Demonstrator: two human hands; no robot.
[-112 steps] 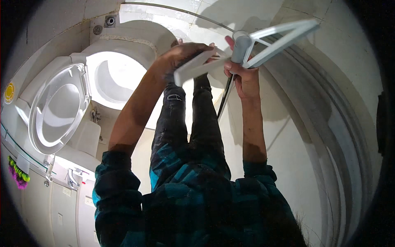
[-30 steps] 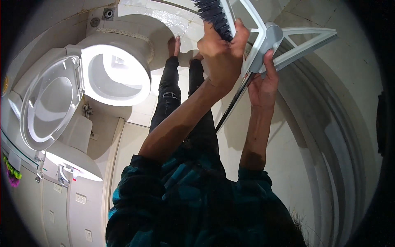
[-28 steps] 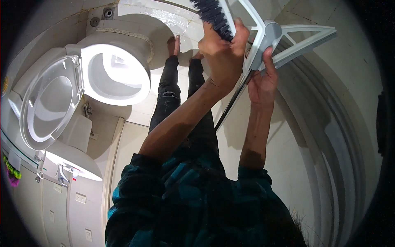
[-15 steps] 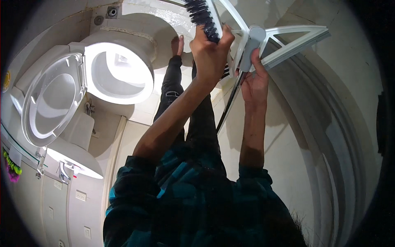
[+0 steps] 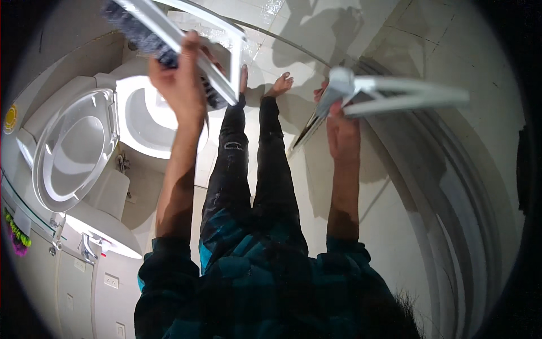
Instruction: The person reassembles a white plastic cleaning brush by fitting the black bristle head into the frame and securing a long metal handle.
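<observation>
Brush point(image 5: 148, 35) with dark bristles and white frame — clamped in the left hand point(image 5: 179, 85), raised above the open toilet point(image 5: 148, 121) — while the right hand point(image 5: 340, 131) grips a white handle point(image 5: 395, 96).

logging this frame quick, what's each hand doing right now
Left hand: closed on the white mop frame with its dark pad.
Right hand: closed on the white mop head joint.
</observation>
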